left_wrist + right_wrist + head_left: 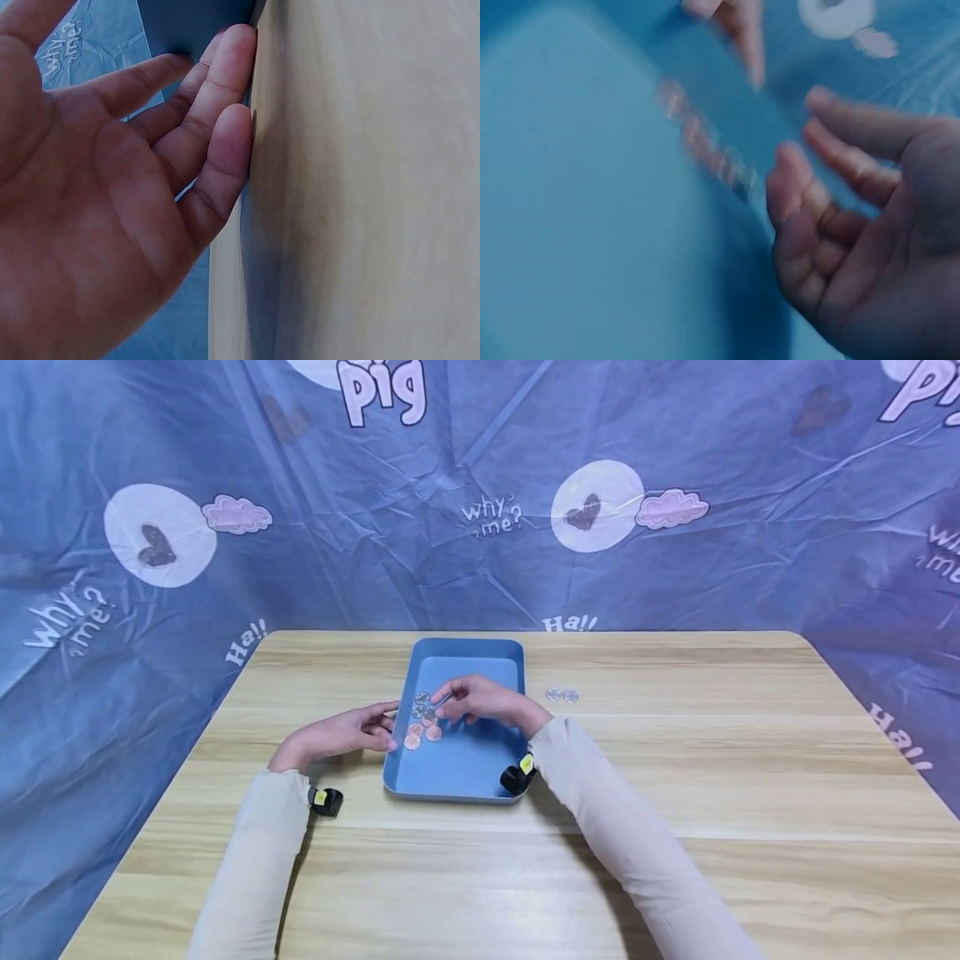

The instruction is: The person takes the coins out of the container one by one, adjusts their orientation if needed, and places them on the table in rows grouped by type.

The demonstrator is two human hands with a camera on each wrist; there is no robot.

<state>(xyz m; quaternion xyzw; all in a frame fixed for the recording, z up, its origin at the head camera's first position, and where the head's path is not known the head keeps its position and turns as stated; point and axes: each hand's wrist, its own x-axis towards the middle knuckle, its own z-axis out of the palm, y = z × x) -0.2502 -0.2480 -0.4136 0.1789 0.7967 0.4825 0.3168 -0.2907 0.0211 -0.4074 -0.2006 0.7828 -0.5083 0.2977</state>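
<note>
Wooden table [675, 793], blue cloth backdrop. Blue tray [457, 764] centre; coins [423, 720] at its left-middle. Right hand [480, 702] hovers over coins, grip loose, empty. Left hand [352, 733] flat, steadies tray edge. Best pinch one coin cleanly.

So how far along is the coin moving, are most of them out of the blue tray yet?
Barely started, it seems. Two silvery coins already lie on the table right of the blue tray. The right hand reaches over the pile of coins inside it; whether it holds one is unclear. The left hand rests at the tray's left edge. Most coins remain inside.
</note>
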